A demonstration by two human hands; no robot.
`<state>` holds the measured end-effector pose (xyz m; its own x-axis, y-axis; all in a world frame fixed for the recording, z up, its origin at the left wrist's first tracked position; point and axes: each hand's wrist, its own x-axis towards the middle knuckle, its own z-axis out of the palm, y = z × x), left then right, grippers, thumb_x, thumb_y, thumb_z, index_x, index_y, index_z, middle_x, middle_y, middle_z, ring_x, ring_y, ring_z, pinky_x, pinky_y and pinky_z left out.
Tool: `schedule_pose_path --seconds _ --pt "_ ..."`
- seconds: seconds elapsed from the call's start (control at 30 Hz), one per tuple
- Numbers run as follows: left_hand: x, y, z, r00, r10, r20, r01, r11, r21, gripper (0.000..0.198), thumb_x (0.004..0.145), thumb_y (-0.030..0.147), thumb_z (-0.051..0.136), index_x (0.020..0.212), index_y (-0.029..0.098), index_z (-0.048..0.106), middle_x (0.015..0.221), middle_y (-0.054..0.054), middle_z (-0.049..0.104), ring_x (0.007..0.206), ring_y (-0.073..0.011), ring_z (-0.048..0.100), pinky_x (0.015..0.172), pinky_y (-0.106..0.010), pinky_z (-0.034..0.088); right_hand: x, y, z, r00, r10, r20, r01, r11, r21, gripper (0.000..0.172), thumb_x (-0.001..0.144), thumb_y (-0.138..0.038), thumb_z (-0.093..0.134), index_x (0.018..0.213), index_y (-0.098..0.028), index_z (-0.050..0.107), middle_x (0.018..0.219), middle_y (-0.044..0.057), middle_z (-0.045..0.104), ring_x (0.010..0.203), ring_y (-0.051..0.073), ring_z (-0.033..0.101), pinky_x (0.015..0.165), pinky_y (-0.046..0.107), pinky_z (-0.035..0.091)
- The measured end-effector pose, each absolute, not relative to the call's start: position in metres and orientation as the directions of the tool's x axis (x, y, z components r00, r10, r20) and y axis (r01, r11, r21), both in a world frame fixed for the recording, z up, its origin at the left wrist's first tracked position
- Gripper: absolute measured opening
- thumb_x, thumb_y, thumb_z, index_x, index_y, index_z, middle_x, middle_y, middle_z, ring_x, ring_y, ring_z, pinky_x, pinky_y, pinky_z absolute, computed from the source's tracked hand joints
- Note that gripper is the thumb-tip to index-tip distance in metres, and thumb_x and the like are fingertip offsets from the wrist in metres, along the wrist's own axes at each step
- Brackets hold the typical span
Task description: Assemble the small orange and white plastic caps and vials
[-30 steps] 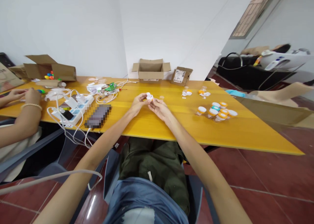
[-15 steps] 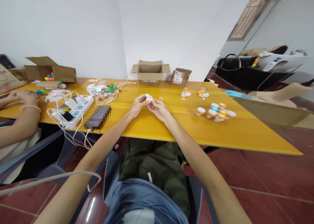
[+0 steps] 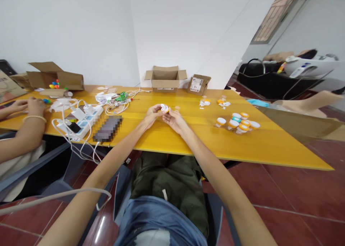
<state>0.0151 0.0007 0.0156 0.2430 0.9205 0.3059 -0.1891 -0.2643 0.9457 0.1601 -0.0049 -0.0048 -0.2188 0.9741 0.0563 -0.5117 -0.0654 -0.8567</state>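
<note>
Above the middle of the yellow table, my left hand [image 3: 151, 116] and my right hand [image 3: 174, 121] meet at a small white-and-orange lid [image 3: 165, 108]. My left fingers pinch it from the left, while those of my right hand close on its right and lower edge. White pieces show on its upper side, though their detail is too small to make out. Just beyond my right hand a clear round piece [image 3: 177, 108] lies on the table. To the right stands a group of small clear jars with orange, white and teal lids [image 3: 245, 122], one jar [image 3: 220, 122] slightly apart.
Small piles of white and orange parts [image 3: 206, 103] lie at the back right. An open carton [image 3: 165, 83] and a smaller box [image 3: 198, 85] stand by the wall. Leftward are a phone [image 3: 107, 128], a power strip [image 3: 87, 122] with cables, and another person's hands [image 3: 35, 105].
The lid between my fingers has turned, and more of its orange rim shows. My hands stay in nearly the same place. The other person's hands have shifted slightly.
</note>
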Motion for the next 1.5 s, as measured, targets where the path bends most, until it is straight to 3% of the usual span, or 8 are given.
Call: schedule_pose_path --seconds 0.4,0.63,1.0,1.17,1.33,1.5 --pt "0.0150 0.0018 0.0153 0.103 0.910 0.402 0.141 -0.414 0.899 0.036 0.064 0.033 0.085 0.094 0.021 0.071 0.103 -0.003 0.075 0.101 -0.0210 0.064 0.084 -0.029 0.047 0.1594 -0.0008 -0.0083 -0.087 0.994 0.065 -0.480 0.015 -0.877 0.014 0.074 -0.032 0.081 0.075 -0.024 0.069 0.079 0.000 0.076 0.082 0.016 0.072 0.085 0.031 0.058" --pt "0.0159 -0.0006 0.0160 0.096 0.880 0.465 0.220 -0.475 0.852 0.029 0.066 0.030 0.084 0.090 0.022 0.070 0.099 -0.003 0.074 0.100 -0.0222 0.063 0.086 -0.031 0.045 0.1587 -0.0033 -0.0099 -0.043 0.991 0.124 -0.456 0.091 -0.885 0.016 0.068 -0.035 0.083 0.076 -0.024 0.074 0.076 0.001 0.074 0.085 0.017 0.070 0.087 0.033 0.056" --pt "0.0194 -0.0036 0.0136 0.091 0.852 0.516 0.271 -0.520 0.810 0.023 0.069 0.024 0.082 0.087 0.021 0.069 0.095 -0.002 0.073 0.092 -0.0201 0.065 0.084 -0.031 0.048 0.1640 -0.0016 -0.0095 -0.002 0.986 0.167 -0.367 0.155 -0.917 0.022 0.060 -0.040 0.085 0.070 -0.022 0.075 0.072 0.000 0.073 0.075 0.016 0.065 0.078 0.031 0.053" --pt "0.0186 -0.0017 0.0107 0.124 0.797 0.591 0.334 -0.595 0.731 0.021 0.074 0.025 0.080 0.090 0.021 0.069 0.095 -0.003 0.074 0.089 -0.0191 0.067 0.080 -0.031 0.051 0.1632 -0.0025 -0.0109 0.010 0.987 0.160 -0.378 0.152 -0.913 0.024 0.060 -0.041 0.086 0.071 -0.022 0.076 0.074 0.001 0.074 0.081 0.018 0.067 0.081 0.033 0.053" --pt "0.0175 -0.0019 0.0080 0.182 0.736 0.652 0.398 -0.662 0.635 0.030 0.077 0.027 0.081 0.103 0.021 0.067 0.102 -0.005 0.075 0.091 -0.0188 0.069 0.077 -0.029 0.054 0.1618 -0.0030 -0.0094 0.051 0.994 0.101 -0.468 0.113 -0.876 0.019 0.060 -0.036 0.087 0.070 -0.023 0.077 0.079 0.002 0.077 0.084 0.018 0.069 0.082 0.031 0.055" --pt "0.0154 -0.0034 0.0067 0.214 0.702 0.680 0.424 -0.693 0.582 0.017 0.092 0.032 0.064 0.106 0.022 0.067 0.100 -0.004 0.076 0.089 -0.0166 0.070 0.078 -0.028 0.055 0.1639 -0.0008 -0.0097 0.050 0.996 0.077 -0.465 0.092 -0.880 0.014 0.064 -0.031 0.086 0.070 -0.024 0.076 0.080 0.001 0.078 0.079 0.016 0.070 0.080 0.030 0.056"
